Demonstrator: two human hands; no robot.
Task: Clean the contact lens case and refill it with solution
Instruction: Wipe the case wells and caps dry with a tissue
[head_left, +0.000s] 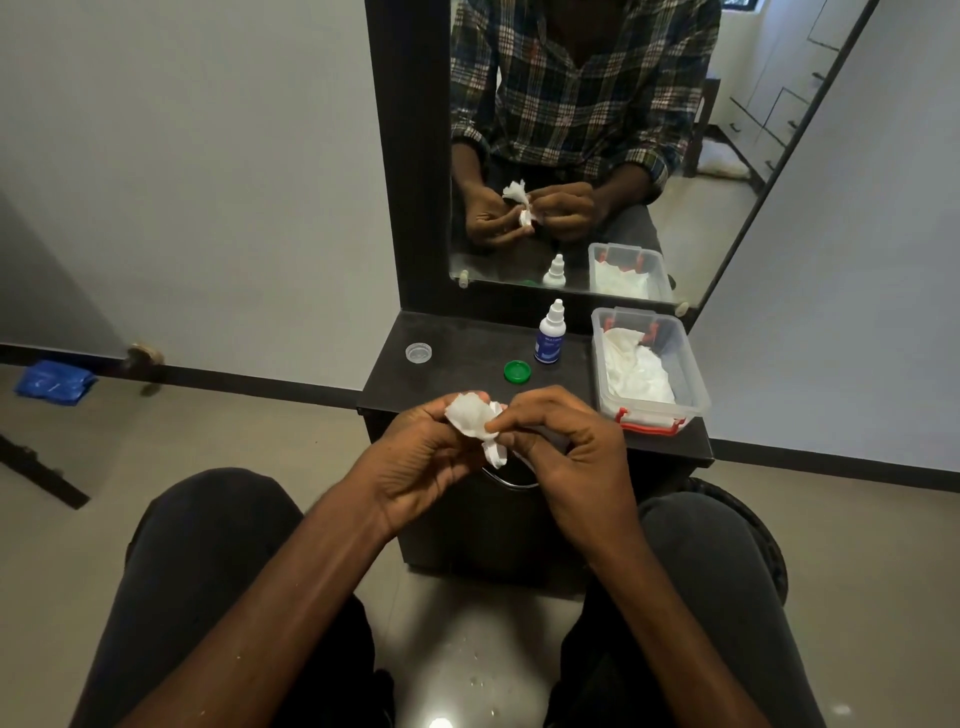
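Pale grey walls (182, 182), beige tiled floor (208, 431), dark vanity shelf (467, 343) under a mirror (727, 156); perhaps wardrobe drawers reflected.

A mirror (597, 130) in a dark frame stood at the back edge of the black dresser top (467, 343). It reflected a plaid shirt (582, 88) and white cupboards (789, 78). On the beige floor (208, 441) by the left wall lay a crumpled blue bag (54, 382), near a round doorstop (144, 358). Drops of water (478, 680) speckled the floor between dark trousers (197, 571).
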